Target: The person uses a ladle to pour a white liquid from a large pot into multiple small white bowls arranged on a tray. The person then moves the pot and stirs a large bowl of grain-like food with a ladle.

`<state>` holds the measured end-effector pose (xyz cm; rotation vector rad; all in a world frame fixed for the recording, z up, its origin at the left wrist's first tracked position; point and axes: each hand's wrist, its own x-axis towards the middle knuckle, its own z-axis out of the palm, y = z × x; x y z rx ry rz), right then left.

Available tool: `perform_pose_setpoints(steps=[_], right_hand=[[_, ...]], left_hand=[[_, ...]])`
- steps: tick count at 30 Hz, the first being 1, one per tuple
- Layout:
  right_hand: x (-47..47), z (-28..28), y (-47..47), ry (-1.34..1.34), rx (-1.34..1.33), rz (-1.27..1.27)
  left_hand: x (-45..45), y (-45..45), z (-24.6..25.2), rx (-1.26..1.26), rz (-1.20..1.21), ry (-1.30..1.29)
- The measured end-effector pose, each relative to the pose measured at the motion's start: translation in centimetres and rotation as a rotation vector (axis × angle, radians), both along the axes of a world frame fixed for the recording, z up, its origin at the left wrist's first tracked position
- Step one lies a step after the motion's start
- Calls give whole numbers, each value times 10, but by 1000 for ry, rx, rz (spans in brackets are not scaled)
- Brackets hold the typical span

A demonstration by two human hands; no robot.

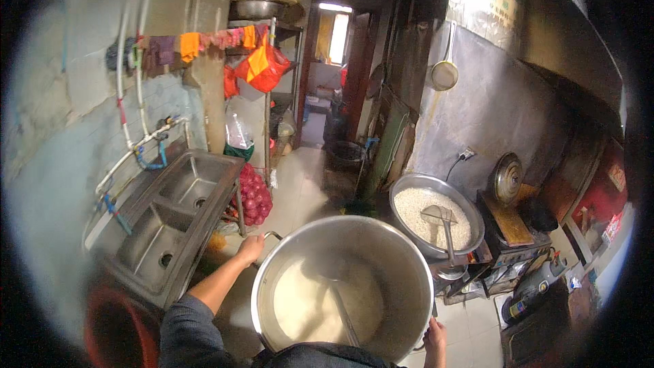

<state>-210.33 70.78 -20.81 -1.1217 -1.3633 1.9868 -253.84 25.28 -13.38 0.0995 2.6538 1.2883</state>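
Note:
A large, deep stainless steel stockpot (403, 255) is right in front of me, with pale, cloudy liquid low inside it. My left hand (250, 250) grips the wire side handle at the pot's left. On the pot's right side, my right hand (436, 336) closes around the other handle, which is mostly hidden. A long-handled metal utensil (343, 313) leans in the pot, its lower end in the liquid. Beyond the pot's right rim, a wide metal basin (476, 214) holds whitish grains with a metal scoop (438, 214) resting on them.
A double-bowl steel sink (176, 209) runs along the left wall. A red mesh sack (253, 197) stands by a metal shelf rack. At the right are a stove with a wooden board (511, 222), a pot lid (508, 178) and a gas cylinder (536, 281). A red bucket (102, 327) stands lower left.

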Motion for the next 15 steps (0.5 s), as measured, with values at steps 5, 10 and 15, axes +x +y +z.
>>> perform_pose_setpoints(steps=[5,10,15], right_hand=[[-203,-7,49,-53,18,29],[-432,-53,120,-146,68,92],[-618,-63,176,-213,125,117]], left_hand=[[-190,35,16,-1,-10,24],[-369,76,32,-13,105,69],[-536,117,43,-67,177,-38]])
